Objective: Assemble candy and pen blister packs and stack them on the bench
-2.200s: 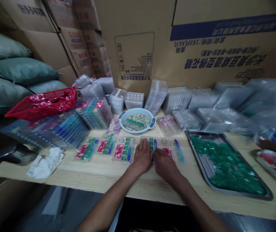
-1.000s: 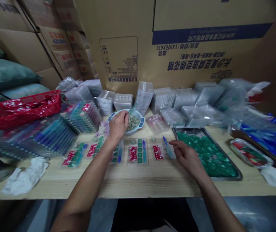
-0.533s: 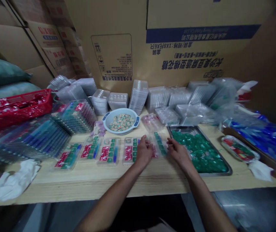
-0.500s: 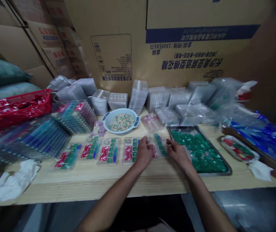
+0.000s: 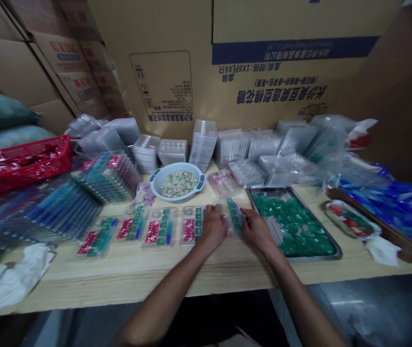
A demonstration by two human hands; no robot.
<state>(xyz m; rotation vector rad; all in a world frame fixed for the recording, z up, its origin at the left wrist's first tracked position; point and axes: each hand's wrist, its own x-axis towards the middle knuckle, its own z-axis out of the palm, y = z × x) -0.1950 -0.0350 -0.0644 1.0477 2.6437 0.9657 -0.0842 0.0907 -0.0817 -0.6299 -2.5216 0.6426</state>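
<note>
A clear plastic tray (image 5: 233, 220) with a row of green-wrapped pieces, a blue stick and a red packet lies between my hands, partly covered. My left hand (image 5: 214, 225) is closed at its left side, fingers curled down, what they hold hidden. Against its right edge is my right hand (image 5: 258, 230), thumb and fingers drawn together; I cannot make out anything in them. To the left lie several similar filled trays (image 5: 159, 228), each with a red packet, green pieces and a blue stick. Right of my right hand, a metal tray (image 5: 337, 250) holds green-wrapped pieces (image 5: 299, 224).
Behind stand a light blue bowl (image 5: 154, 189) of small packets and stacks of empty clear trays (image 5: 204, 144). At left are stacked filled trays (image 5: 108, 173), a red basket (image 5: 21, 168) and white gloves (image 5: 18, 272). Blue sticks (image 5: 393, 197) fill a box at right.
My right hand has come in toward the tray's right edge, and its fingers have drawn together. My left hand stays at the tray's left side, its fingers more curled. The view has shifted slightly.
</note>
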